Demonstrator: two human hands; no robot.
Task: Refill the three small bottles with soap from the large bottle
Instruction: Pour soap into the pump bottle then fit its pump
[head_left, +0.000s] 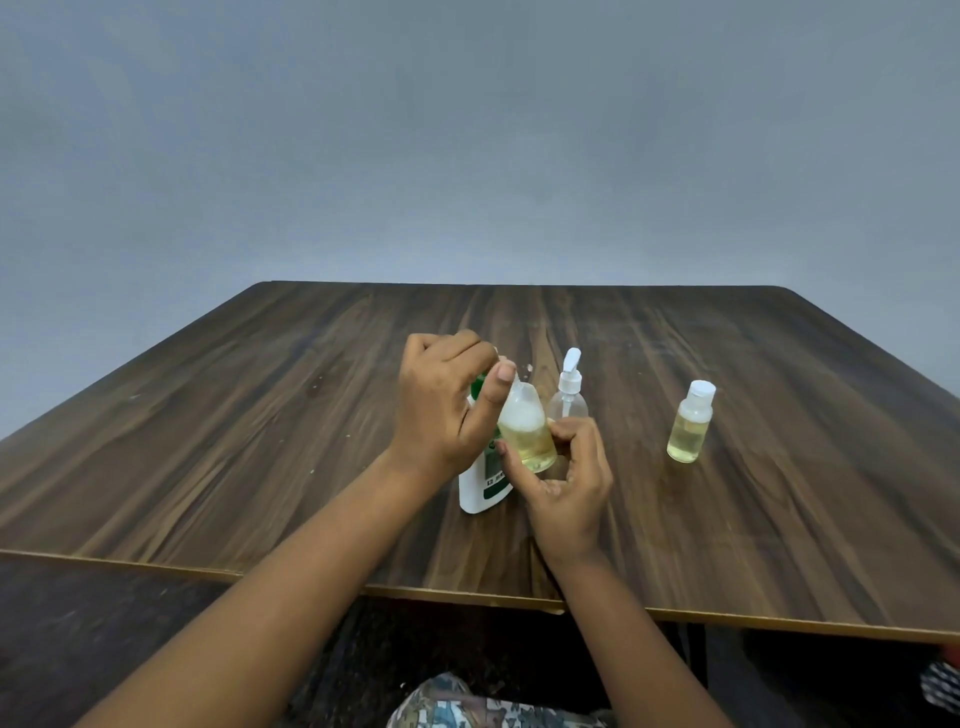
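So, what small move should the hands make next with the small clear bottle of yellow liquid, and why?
Probably twist its top closed: the left hand pinches the top of the small clear bottle, which the right hand holds tilted, already partly filled with yellow soap. The clear pump bottle behind looks empty.

Wood-look counter, plastic bottles.
Counter (260, 415) is showing dark wood grain, smooth, low sheen, pale edge strip. Held small bottle (525, 434), pump bottle (567, 404) and capped small bottle (688, 434) are looking like clear glossy plastic; pump head (570, 365) and cap (701, 389) are reading as matt white plastic. Large bottle (479, 496) is showing opaque smooth white plastic. Wall (467, 130) is looking matt; cloth (457, 707) is showing a print.
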